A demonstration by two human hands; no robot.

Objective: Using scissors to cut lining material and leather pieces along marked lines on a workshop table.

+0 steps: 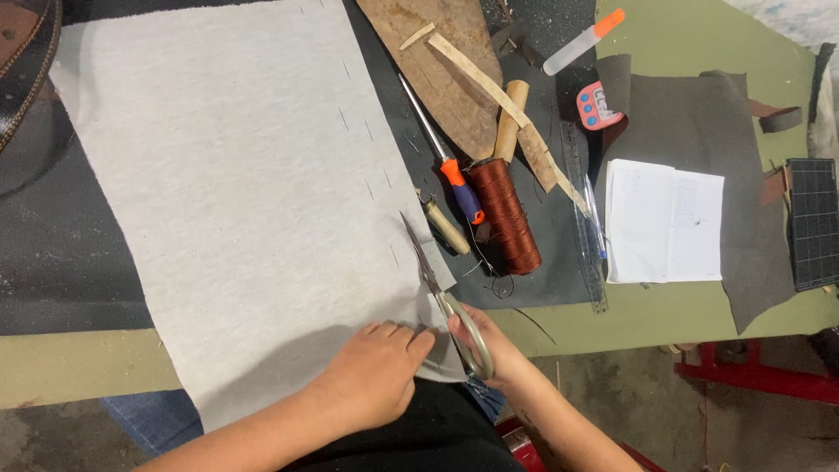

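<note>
A: Far left?
B: Saw a dark strap [26,52] at the top corner, over black matting [61,253].

A: Then?
B: Grey cloth [236,192], wide and flat, spread from the top edge down over the table's [79,367] near edge. Short slits [367,129] marked along its right side.

A: Left hand [371,371]?
B: Lay flat, palm down, on the cloth's lower right part. Fingers closed together, pressed on the sheet, gripped nothing.

A: Right hand [489,354]?
B: Just beside the left, fingers threaded through the handles of scissors [437,284]. Closed around those handles.

A: And the blades?
B: Slightly parted, pointed up and left, set into the cloth's right edge near the bottom corner.

A: Further right?
B: Awl [447,229], then screwdriver [446,157] with orange and blue grip, then a spool [507,214] of brown thread, all close together on the matting. Brown leather [446,70] above them. Clear ruler [584,218] next, pink timer [599,105], white tube [581,42] with an orange cap. White notebook [664,223] on a dark hide [708,122]. Gridded mat [813,223] at the far right.
</note>
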